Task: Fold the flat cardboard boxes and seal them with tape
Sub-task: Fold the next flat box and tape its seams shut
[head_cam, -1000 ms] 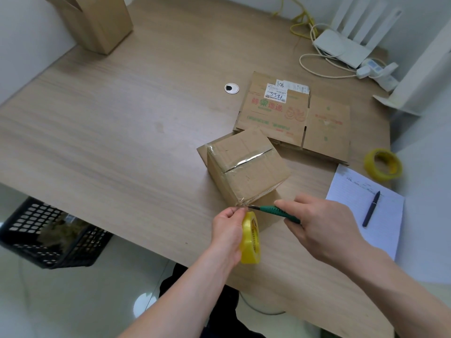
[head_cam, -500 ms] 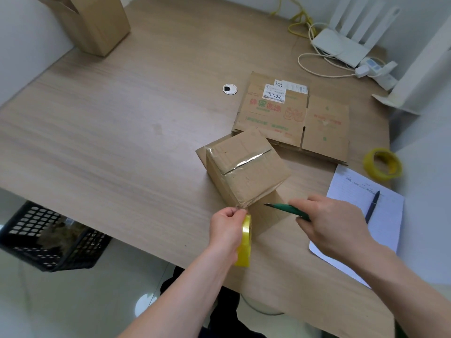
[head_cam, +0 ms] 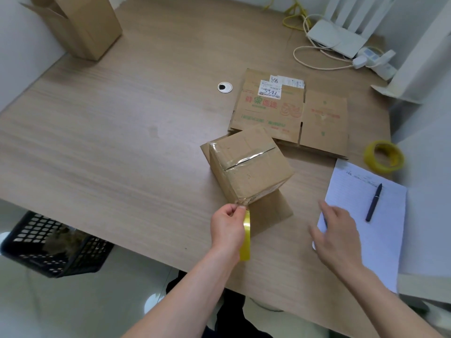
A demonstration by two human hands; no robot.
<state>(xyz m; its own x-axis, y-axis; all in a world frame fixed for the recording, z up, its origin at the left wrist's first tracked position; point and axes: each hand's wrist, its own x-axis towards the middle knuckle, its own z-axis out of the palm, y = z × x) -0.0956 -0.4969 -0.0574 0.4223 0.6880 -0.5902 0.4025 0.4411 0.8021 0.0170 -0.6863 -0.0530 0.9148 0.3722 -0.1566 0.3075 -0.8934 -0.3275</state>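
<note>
Three cardboard boxes (head_cam: 249,167) (head_cam: 290,113) (head_cam: 83,25), two tape rolls (head_cam: 246,236) (head_cam: 383,156), one pen (head_cam: 373,202), perhaps one paper sheet (head_cam: 361,225).

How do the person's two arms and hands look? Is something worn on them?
Both forearms are bare as far as the picture shows: no sleeves, no gloves. On the left hand and the right hand I see no ring, watch or bracelet. The right hand is slightly blurred, so small details there are uncertain.

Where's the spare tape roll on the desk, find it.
In the head view, the spare yellow tape roll lies at the table's far right edge, just beyond the paper sheet and right of the flat cardboard box.
</note>
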